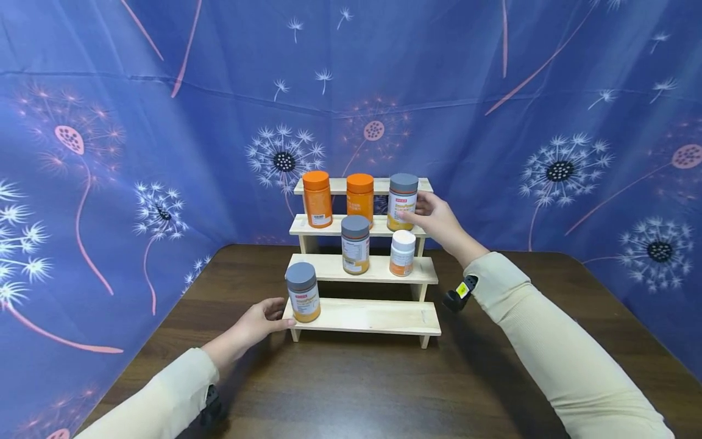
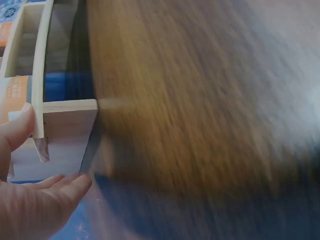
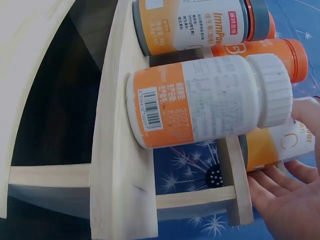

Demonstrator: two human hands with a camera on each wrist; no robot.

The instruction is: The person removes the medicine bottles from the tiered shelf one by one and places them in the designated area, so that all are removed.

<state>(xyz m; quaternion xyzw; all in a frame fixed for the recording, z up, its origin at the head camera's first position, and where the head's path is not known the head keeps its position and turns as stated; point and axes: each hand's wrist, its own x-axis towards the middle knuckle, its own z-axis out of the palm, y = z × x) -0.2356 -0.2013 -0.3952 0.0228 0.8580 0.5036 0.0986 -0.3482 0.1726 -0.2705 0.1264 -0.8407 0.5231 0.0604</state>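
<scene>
My right hand is around the grey-capped supplement bottle at the right end of the upper middle tier, its thumb in front and fingers behind. Lower left, my left hand reaches to the end of the bottom tier beside another grey-capped bottle. Its thumb is by the bottle's base and the board edge; the other fingers are extended and apart from the bottle. Two orange bottles share the right hand's tier. One tier below stand a third grey-capped bottle and a small white-capped bottle.
The stepped wooden rack stands on a dark brown table. Behind it hangs a blue dandelion-print cloth. In the right wrist view, the white-capped bottle is in front of the right hand's bottle.
</scene>
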